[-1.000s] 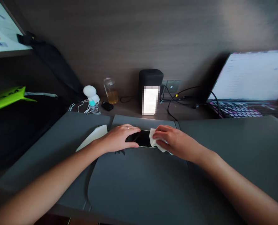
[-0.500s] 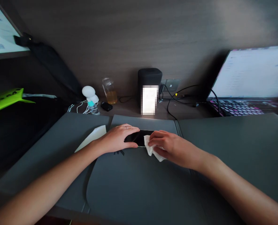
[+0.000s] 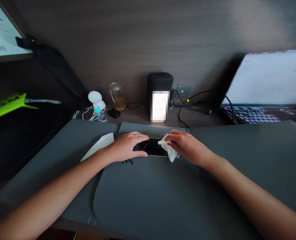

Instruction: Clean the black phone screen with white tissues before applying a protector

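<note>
A black smartphone [image 3: 155, 147] lies flat, screen up, on the dark grey folding mat [image 3: 148, 193]. My left hand [image 3: 125, 146], with a ring on one finger, grips the phone's left end, fingers on the far edge and thumb on the near edge. In my right hand [image 3: 188, 146] a crumpled white tissue [image 3: 171, 151] is pinched between bent fingers. The tissue hangs over the right part of the screen and its near edge, hiding some of that end. Partly behind my left forearm lies a white sheet of paper [image 3: 99, 145].
Along the wall stand a black speaker [image 3: 160, 81] with a bright blurred patch, a glass jar of amber liquid [image 3: 119, 100], a small clear bottle [image 3: 100, 115] and a white round device [image 3: 95, 97]. Black cables [image 3: 180, 111] run towards an open laptop [image 3: 253, 113] at right.
My right hand has moved right and slightly away with the tissue, uncovering more of the screen's middle. My left hand stays at the phone's left end.
</note>
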A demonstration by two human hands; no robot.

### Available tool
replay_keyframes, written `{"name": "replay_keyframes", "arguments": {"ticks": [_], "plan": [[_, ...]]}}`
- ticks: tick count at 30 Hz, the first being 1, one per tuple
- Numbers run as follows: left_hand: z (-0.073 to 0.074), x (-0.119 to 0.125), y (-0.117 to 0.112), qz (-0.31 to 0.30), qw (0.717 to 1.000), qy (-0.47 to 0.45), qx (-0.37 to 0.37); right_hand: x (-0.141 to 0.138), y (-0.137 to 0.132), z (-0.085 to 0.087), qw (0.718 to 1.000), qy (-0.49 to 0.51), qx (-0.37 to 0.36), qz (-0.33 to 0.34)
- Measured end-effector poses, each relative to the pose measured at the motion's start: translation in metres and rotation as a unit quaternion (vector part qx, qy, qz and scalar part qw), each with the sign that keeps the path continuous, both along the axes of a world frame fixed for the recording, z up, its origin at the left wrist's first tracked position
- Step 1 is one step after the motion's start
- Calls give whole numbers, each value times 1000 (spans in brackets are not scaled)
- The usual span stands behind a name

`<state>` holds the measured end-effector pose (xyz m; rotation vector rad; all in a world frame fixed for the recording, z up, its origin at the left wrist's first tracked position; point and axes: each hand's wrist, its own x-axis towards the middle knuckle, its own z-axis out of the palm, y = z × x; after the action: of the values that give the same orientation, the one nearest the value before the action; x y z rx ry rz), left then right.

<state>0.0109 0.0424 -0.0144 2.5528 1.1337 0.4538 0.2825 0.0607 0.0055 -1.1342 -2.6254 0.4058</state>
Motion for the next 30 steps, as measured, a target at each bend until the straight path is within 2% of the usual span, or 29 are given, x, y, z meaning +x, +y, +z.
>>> {"name": "replay_keyframes", "arguments": {"ticks": [3, 7, 11, 14, 20, 24, 30], "plan": [[1, 0, 0, 0, 1000, 0, 1, -1, -3, 0, 999, -15, 34, 3], [1, 0, 0, -3, 1000, -5, 6, -11, -10, 1, 999, -26, 18, 32], [0, 0, 0, -3, 1000, -3, 7, -12, -2, 1, 1000, -11, 11, -24], [0, 0, 0, -5, 1000, -4, 4, -7, 3, 1, 997, -31, 33, -59], [1, -1, 0, -5, 1000, -5, 11, -11, -5, -2, 988, -89, 112, -50], [0, -1, 1, -4, 1000, -5, 15, -13, -9, 2, 991, -106, 79, -12], [-1, 0, 1, -3, 1000, 0, 19, -7, -14, 10, 994, -111, 13, 6]]}}
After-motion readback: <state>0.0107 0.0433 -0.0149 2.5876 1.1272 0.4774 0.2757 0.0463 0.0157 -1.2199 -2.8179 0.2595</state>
